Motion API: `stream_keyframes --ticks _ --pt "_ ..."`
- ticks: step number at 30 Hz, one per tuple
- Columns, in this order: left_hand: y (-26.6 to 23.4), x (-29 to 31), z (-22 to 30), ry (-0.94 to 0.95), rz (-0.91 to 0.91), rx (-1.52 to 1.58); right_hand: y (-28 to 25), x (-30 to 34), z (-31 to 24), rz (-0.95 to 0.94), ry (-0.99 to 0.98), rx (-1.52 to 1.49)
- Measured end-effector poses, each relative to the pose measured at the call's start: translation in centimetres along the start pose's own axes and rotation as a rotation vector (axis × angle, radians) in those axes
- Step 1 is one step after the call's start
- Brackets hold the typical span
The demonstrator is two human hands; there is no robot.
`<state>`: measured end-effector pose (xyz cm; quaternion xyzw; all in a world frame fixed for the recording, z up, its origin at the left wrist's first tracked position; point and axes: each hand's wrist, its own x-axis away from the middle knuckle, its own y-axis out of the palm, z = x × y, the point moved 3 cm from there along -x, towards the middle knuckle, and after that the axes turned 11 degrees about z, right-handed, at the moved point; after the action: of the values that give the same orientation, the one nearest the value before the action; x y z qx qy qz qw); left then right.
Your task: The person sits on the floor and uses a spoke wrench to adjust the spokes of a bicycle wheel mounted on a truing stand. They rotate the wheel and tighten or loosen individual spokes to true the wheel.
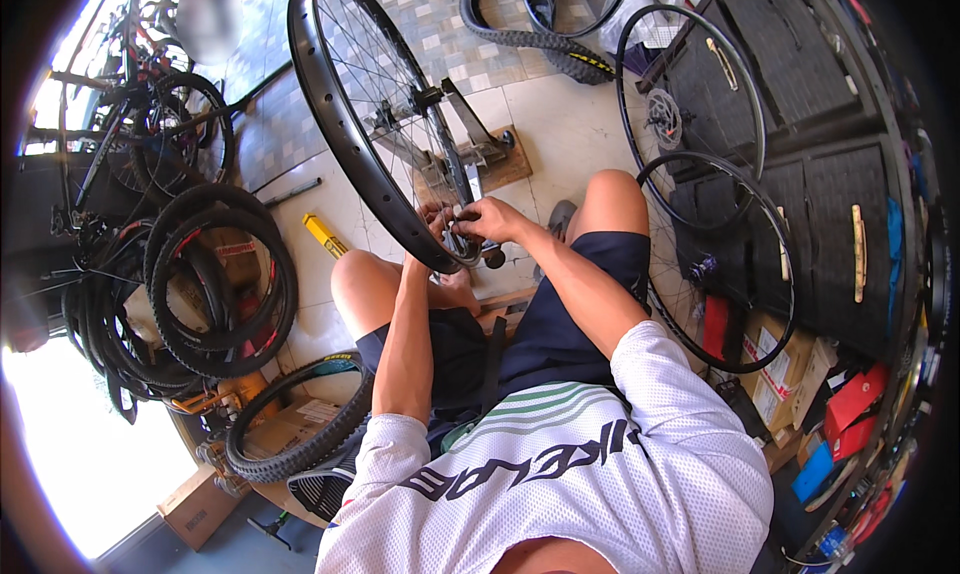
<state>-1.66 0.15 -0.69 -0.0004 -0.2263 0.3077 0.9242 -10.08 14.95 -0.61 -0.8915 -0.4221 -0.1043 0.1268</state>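
A bicycle wheel with a wide black rim (345, 124) stands upright in a metal truing stand (474, 134) on a wooden base (512, 164), in front of my knees. Both hands work at the near, lower part of the wheel. My left hand (436, 217) reaches behind the rim, fingers curled in among the spokes; the rim hides part of it. My right hand (488, 220) comes from the right side, its thumb and fingers pinched together close to the left fingertips. Whatever small piece is between the fingers is too small to make out.
Tyres (225, 274) hang in a stack at the left, near parked bicycles (140, 139). A yellow box (323, 236) lies by my left knee. Bare rims (765, 124) lean on black drawers (800, 209) at the right. More tyres (560, 49) lie on the far floor.
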Motion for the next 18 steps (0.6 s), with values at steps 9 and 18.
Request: stream_keyframes --ticks 9,18 --pt "0.1 0.0 0.3 0.039 -0.023 -0.008 0.3 0.4 -0.7 0.286 -0.084 0.238" --pt "-0.3 -0.1 -0.2 0.141 0.067 -0.056 0.8 0.8 -1.1 0.282 -0.143 0.248"
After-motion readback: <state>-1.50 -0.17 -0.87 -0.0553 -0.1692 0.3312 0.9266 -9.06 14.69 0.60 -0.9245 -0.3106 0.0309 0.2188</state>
